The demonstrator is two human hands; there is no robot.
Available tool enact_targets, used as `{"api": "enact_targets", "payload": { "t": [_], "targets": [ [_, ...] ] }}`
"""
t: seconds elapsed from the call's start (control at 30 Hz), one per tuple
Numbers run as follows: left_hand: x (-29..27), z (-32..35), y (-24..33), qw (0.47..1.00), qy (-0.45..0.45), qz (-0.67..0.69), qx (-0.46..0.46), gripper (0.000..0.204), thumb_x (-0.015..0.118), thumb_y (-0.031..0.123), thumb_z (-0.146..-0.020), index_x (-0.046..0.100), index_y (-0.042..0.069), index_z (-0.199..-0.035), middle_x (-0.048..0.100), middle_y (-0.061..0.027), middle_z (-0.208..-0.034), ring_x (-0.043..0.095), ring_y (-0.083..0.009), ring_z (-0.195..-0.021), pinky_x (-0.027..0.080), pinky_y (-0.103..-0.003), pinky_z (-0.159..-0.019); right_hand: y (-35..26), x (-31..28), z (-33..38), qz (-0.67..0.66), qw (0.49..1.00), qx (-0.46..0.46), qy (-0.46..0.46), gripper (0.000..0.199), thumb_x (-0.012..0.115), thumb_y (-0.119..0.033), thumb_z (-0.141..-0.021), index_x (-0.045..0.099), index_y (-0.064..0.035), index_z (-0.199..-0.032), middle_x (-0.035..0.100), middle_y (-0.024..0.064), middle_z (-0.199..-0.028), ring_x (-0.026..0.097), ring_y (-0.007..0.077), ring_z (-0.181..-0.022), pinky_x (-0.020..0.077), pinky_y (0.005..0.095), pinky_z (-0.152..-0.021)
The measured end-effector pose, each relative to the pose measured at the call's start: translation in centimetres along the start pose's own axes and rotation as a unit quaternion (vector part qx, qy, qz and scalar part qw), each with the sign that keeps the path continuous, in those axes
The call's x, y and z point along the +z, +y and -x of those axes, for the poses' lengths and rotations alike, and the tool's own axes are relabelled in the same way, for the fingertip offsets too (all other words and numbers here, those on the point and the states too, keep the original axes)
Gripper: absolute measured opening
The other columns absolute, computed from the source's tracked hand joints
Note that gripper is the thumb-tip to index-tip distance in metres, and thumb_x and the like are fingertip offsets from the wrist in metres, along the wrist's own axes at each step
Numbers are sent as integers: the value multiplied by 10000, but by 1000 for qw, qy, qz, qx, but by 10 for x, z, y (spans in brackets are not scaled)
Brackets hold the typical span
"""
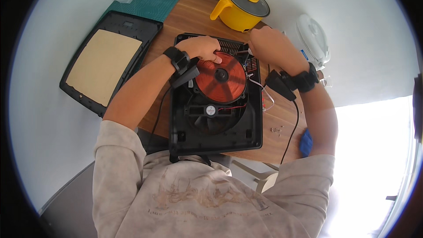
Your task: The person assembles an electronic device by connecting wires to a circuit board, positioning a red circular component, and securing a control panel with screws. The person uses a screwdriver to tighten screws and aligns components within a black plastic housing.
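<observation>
An opened induction cooker base [180, 139] of black plastic lies on the table in front of me. Inside it sits a round copper coil [231, 90] with a dark hub, and below that a black fan [207, 123] with a pale round label. At the coil's upper left edge my left hand [200, 47] is closed, its thumb lying on the windings; its other fingertips are partly hidden. My right hand [269, 48] is closed around a screwdriver [243, 52], whose thin shaft points left toward the coil's upper right edge. Most of its handle is hidden.
The cooker's top panel [103, 66] lies at the left, partly over a green cutting mat [152, 2]. A yellow pot [240, 17] with a lid stands at the back, a white appliance [313, 39] at the right. Several screws [277, 130] and a blue cloth-like item [306, 143] lie at the right.
</observation>
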State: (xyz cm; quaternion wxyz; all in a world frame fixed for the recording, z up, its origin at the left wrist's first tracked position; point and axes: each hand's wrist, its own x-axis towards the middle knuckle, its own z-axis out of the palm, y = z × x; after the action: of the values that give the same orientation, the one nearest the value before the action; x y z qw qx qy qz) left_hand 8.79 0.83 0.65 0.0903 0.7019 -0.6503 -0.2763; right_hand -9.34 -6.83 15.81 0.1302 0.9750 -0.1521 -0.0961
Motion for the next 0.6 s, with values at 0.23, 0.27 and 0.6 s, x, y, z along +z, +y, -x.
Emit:
{"api": "enact_targets", "payload": {
  "t": [0.23, 0.27, 0.6],
  "targets": [
    [0, 4, -3, 1000, 8, 22, 3, 492, 721, 470, -905, 716, 1, -1055, 718, -201, -972, 679, -386, -959, 520, -460, -831, 15, -6, -7, -53, 990, 101, -81, 281, 677, -290, -896, 762, -44, -1001, 746, 177, -953, 720, 377, -922, 569, 506, -821],
    [0, 4, -2, 1000, 9, 25, 7, 486, 721, 468, -906, 715, -1, -1032, 717, -201, -953, 679, -386, -945, 518, -459, -819, 22, -5, -2, -74, 991, 90, -59, 266, 680, -274, -898, 764, -37, -984, 739, 178, -925, 715, 371, -898, 562, 485, -802],
    [-1, 3, -1, 1000, 1, 24, 6, 503, 719, 476, -908, 719, 4, -1084, 722, -204, -997, 681, -384, -981, 524, -462, -847, 53, 20, 27, -82, 982, -64, 160, 196, 704, -52, -799, 749, -86, -987, 720, 66, -911, 659, 302, -946, 504, 426, -889]
  ]
}}
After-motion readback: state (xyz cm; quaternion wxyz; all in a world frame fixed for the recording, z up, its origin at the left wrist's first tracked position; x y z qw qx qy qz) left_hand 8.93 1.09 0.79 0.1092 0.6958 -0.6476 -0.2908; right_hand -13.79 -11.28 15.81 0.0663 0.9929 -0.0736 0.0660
